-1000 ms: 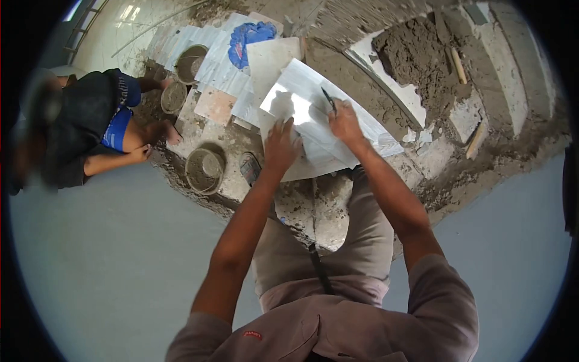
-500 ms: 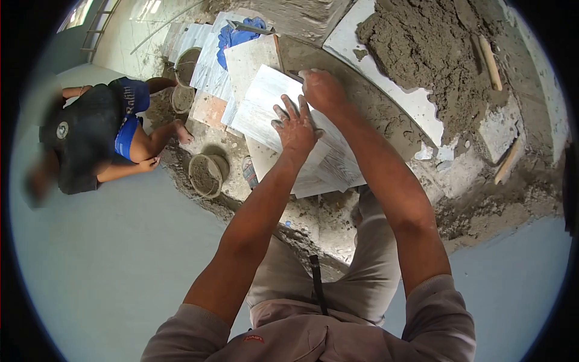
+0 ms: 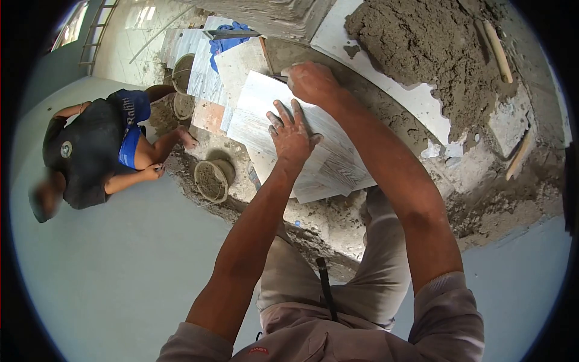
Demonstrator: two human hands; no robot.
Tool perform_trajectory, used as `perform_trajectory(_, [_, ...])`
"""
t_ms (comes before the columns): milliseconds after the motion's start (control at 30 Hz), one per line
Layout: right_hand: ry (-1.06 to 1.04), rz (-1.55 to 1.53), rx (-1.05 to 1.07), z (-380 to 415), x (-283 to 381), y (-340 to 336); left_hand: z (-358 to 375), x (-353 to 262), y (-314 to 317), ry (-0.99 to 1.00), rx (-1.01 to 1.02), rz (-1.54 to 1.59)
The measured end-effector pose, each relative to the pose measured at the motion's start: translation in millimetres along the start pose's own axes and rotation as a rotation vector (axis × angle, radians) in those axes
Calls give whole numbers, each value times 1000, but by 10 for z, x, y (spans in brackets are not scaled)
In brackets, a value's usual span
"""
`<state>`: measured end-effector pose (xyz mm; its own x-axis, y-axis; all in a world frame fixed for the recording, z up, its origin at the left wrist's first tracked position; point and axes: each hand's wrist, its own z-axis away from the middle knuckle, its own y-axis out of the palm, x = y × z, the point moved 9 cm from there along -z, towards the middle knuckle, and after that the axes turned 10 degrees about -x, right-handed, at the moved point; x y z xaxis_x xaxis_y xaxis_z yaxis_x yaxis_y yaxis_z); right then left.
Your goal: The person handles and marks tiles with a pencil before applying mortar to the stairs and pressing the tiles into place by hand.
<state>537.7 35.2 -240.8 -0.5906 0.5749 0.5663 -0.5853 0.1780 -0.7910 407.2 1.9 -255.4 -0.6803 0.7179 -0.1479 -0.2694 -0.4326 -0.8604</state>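
Observation:
My left hand [image 3: 292, 137] lies flat with fingers spread on a pale wood-grain tile [image 3: 256, 99], pressing near its middle. At the tile's far right edge, my right hand [image 3: 312, 83] is closed around something thin and dark, mostly hidden by the fingers; its kind does not show. Beneath this tile lie more wood-grain tiles [image 3: 338, 169], stacked at uneven angles, their corners poking out toward my legs.
Wet mortar [image 3: 410, 48] is heaped on a white board [image 3: 442, 114] at the right, beside a wooden stick [image 3: 497, 51]. Mortar buckets [image 3: 214, 180] stand left. Another person [image 3: 90, 148] squats there. A blue cloth [image 3: 226, 45] lies beyond the tiles.
The view has shifted slightly. My right hand has moved a little farther away along the tile's edge, still closed. My left hand stays flat on the tile.

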Motion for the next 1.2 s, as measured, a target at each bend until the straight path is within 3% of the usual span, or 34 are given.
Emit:
perform_trajectory(267, [-40,-36,72,-81,-35,-34,7,-16,12,0,31,-30])
perform_trajectory(333, [-42,-53,77,-74,-45,-38,1,-41,-37,55,-84,0])
perform_trajectory(533, [-82,-39,97,-55,4,9,-2,-40,-25,84,-126,-7])
perform_trajectory(1033, [-53,-66,148,-76,88,-67,-8,-25,4,62,-94,-12])
perform_trajectory(1200, [-206,-65,52,-124,63,-78,-5,-46,-21,52,-63,-6])
